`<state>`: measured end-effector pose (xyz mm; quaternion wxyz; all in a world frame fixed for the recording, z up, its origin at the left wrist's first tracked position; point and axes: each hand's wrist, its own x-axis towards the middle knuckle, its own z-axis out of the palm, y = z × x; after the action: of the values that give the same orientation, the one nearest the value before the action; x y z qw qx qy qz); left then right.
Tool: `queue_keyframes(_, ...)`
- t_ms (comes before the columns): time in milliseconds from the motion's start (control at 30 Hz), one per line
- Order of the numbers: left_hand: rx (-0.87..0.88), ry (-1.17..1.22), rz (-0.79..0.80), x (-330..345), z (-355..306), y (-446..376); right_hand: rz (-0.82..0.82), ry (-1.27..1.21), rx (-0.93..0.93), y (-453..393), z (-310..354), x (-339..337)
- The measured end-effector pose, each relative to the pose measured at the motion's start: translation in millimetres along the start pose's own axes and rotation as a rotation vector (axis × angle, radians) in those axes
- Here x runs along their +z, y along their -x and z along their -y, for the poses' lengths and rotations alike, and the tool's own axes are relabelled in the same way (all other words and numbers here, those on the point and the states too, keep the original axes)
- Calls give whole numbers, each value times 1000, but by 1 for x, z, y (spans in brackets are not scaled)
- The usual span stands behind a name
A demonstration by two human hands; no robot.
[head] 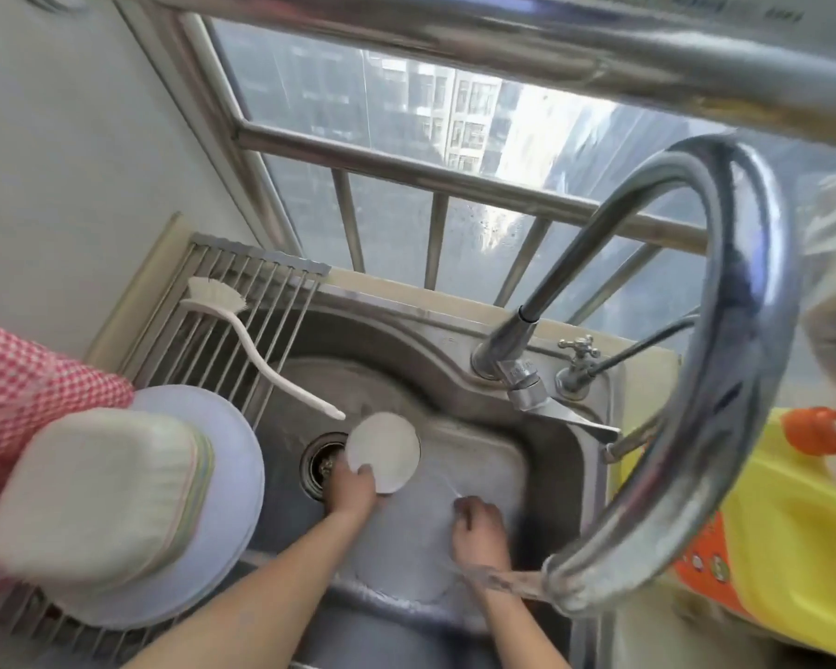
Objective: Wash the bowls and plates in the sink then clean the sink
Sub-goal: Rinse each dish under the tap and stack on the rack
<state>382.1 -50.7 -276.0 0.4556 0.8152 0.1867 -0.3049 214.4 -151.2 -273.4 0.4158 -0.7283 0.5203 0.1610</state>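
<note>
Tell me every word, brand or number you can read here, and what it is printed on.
No text here can be read.
Yellow detergent bottle: its orange label carries print and small round marks, too blurred to read.
Faucet: faint marks on the base, illegible.
Metal bar at the top: dark smudges, perhaps lettering, illegible.

Small white plate (383,451) tilted in sink (541,456)

Home kitchen: sink (575,456), faucet (725,330), dish rack (242,301).
</note>
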Motion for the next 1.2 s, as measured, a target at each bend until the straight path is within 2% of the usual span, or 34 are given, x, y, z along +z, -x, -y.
queue_keyframes(67, 36, -251, 288, -5, 22, 29, 2, -70, -2, 10, 11, -5)
queue_keyframes(100, 41, -386, 364, -6, 34, 38, 25, -135, 31, 17, 12, -6)
queue_keyframes(167, -3, -461, 450, -8, 47, 50, 78, -230, 108, 30, 13, -7)
queue_keyframes(267, -100, -360, 527, -16, 50, 67, 74, -181, 224, 51, 15, -10)
queue_keyframes(367, -238, -151, 618, -31, 32, 93, 75, -118, 245, 64, 19, -13)
queue_keyframes(433, -283, -32, 681, -37, 25, 101, 63, 11, 236, 78, 28, -20)
queue_keyframes(500, -265, -8, 698, -42, 15, 106, -118, 305, 100, 90, 40, -26)
queue_keyframes(567, -213, -26, 688, -46, 3, 113, -276, 395, -128, 99, 55, -30)
queue_keyframes(633, -142, -36, 691, -48, -5, 120, -184, 206, -235, 104, 72, -32)
queue_keyframes(733, -54, -40, 624, -55, -19, 128, 130, -44, -251, 107, 88, -33)
queue_keyframes(833, 3, -2, 611, -62, -27, 127, 306, -23, -262, 111, 89, -37)
queue_keyframes(900, 48, -63, 639, -62, -28, 126, 284, 179, -265, 109, 87, -42)
queue_keyframes(933, 66, -91, 663, -61, -28, 128, 187, 266, -252, 107, 87, -43)
queue_keyframes(1000, 101, -103, 664, -56, -27, 133, 43, 181, -283, 108, 92, -42)
queue_keyframes(1033, 101, -92, 648, -54, -26, 133, 32, 72, -328, 112, 96, -41)
queue_keyframes(1100, 56, -91, 628, -54, -29, 131, 154, -93, -381, 114, 95, -33)
queue_keyframes(1133, 29, -92, 611, -55, -31, 127, 210, -84, -417, 115, 90, -30)
queue_keyframes(1200, -39, -71, 543, -56, -35, 116, 150, 65, -539, 118, 79, -33)
